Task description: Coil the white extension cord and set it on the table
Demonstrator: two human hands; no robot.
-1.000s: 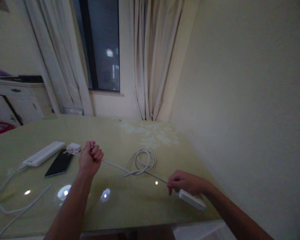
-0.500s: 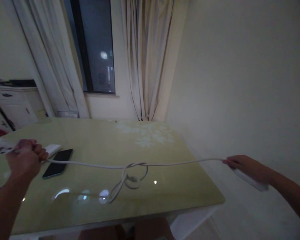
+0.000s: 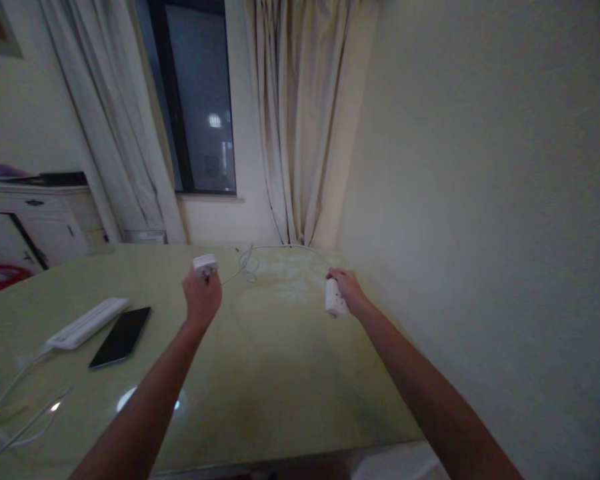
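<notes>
My left hand (image 3: 203, 298) is closed around a white plug (image 3: 205, 265) that sticks up above the fist, over the middle of the table. To the right, my right hand (image 3: 347, 288) grips a small white power strip (image 3: 335, 299) whose socket holes show on its side. A white cord (image 3: 290, 246) runs in an arc between the two hands toward the table's far edge. Near the left hand the cord has a loose loop (image 3: 250, 261). Whether that loop is knotted I cannot tell.
A longer white power strip (image 3: 87, 325) lies on the glossy table (image 3: 290, 387) at the left, beside a black phone (image 3: 121, 337). White cables (image 3: 25, 427) trail at the left front. A wall (image 3: 480, 200) borders the right side; curtains (image 3: 310, 133) hang behind.
Both hands have moved inward and away from me, from wide apart to much closer. The cord, stretched taut with a tangle in its middle before, now lies slack toward the far edge.
</notes>
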